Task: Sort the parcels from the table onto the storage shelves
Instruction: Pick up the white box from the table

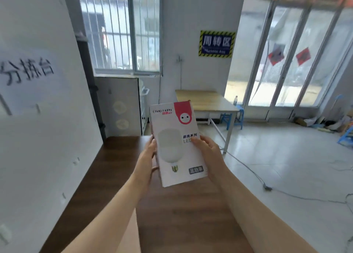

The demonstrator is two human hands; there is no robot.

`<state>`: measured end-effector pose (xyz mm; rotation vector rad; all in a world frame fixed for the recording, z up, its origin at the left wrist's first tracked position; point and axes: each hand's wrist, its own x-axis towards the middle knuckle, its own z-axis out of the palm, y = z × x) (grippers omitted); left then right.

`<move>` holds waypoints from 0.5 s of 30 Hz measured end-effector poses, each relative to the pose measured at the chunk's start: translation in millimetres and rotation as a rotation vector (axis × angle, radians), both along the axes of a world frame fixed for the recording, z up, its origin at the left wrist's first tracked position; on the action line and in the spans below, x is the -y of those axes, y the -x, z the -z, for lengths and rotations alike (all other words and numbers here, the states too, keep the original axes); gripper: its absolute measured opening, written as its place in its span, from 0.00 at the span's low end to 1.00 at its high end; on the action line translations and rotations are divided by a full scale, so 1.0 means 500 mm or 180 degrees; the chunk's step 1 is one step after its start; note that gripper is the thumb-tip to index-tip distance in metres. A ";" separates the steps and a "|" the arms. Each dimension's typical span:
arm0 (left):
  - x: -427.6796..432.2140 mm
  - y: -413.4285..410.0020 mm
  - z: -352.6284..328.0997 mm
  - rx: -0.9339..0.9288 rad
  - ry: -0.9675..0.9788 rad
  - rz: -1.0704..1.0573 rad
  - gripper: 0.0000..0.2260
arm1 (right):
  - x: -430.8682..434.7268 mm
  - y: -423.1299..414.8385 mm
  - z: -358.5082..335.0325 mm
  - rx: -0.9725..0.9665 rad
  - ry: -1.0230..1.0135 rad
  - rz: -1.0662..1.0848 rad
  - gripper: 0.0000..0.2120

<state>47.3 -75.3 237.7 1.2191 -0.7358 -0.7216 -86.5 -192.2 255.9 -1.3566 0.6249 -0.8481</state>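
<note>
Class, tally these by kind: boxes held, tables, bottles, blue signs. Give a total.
Boxes held: 1, box
Tables: 2, dark table, light table
Bottles: 1, bottle
Blue signs: 1, sign
Total: 5

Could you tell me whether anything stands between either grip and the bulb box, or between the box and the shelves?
Nothing visible stands between them: the left grip and right grip hold the bulb box by its side edges, above the dark table. No storage shelves show plainly here, so that path cannot be judged.
</note>
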 end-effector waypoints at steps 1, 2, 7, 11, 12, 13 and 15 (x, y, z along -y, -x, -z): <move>-0.010 -0.005 -0.044 0.0082 0.0071 0.0029 0.17 | -0.010 -0.003 -0.036 0.0096 0.0076 0.0024 0.12; -0.018 -0.011 -0.083 0.0177 0.0137 0.0094 0.21 | -0.021 -0.006 -0.072 0.0190 0.0144 0.0046 0.11; -0.077 -0.005 -0.268 0.0869 0.0601 0.0054 0.16 | -0.080 0.000 -0.244 0.0681 0.0524 0.0031 0.05; -0.122 -0.009 -0.369 0.1071 0.0768 -0.0046 0.18 | -0.122 0.010 -0.347 0.0889 0.0921 -0.0006 0.12; -0.133 -0.010 -0.386 0.1124 0.0795 -0.0038 0.19 | -0.132 0.010 -0.366 0.0940 0.0997 -0.0040 0.13; -0.143 -0.012 -0.401 0.1161 0.0831 -0.0040 0.18 | -0.141 0.011 -0.380 0.0985 0.1059 -0.0062 0.12; -0.159 -0.011 -0.425 0.1206 0.0903 -0.0063 0.16 | -0.157 0.008 -0.398 0.1058 0.1100 -0.0072 0.13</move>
